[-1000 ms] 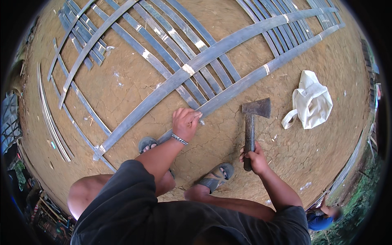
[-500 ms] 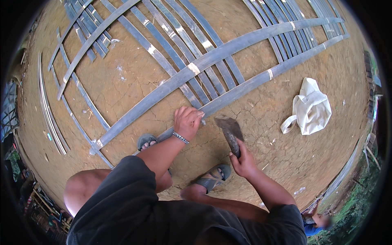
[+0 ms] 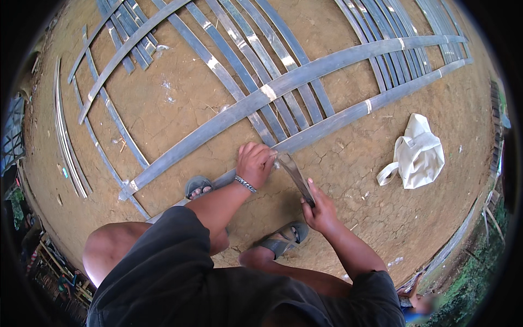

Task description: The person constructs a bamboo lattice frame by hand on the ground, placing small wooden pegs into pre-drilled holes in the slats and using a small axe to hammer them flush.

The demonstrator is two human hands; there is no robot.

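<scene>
My left hand [image 3: 254,164], a chain bracelet at its wrist, is closed over the near long bamboo-like slat [image 3: 327,126], its fingertips pinched together. What they pinch is too small to make out. My right hand [image 3: 321,211] grips a chopping knife [image 3: 296,177] with a broad dark blade, seen nearly edge-on. The blade's far end is right beside my left fingertips; whether they touch I cannot tell. A second long slat [image 3: 218,121] runs roughly parallel beyond, with several grey-blue crosswise slats [image 3: 245,84] meeting the pair. Pale bands mark the slats.
A white cloth bag [image 3: 422,158] lies on the cracked earth ground at the right. Thin strips [image 3: 66,136] lie at the far left. My sandalled feet [image 3: 283,240] stand close to the near slat. Another person [image 3: 417,305] shows at the lower right edge.
The knife has swung up and left to my left fingertips, its blade turning from flat to edge-on. My left hand keeps its place on the slat. The view has shifted slightly.
</scene>
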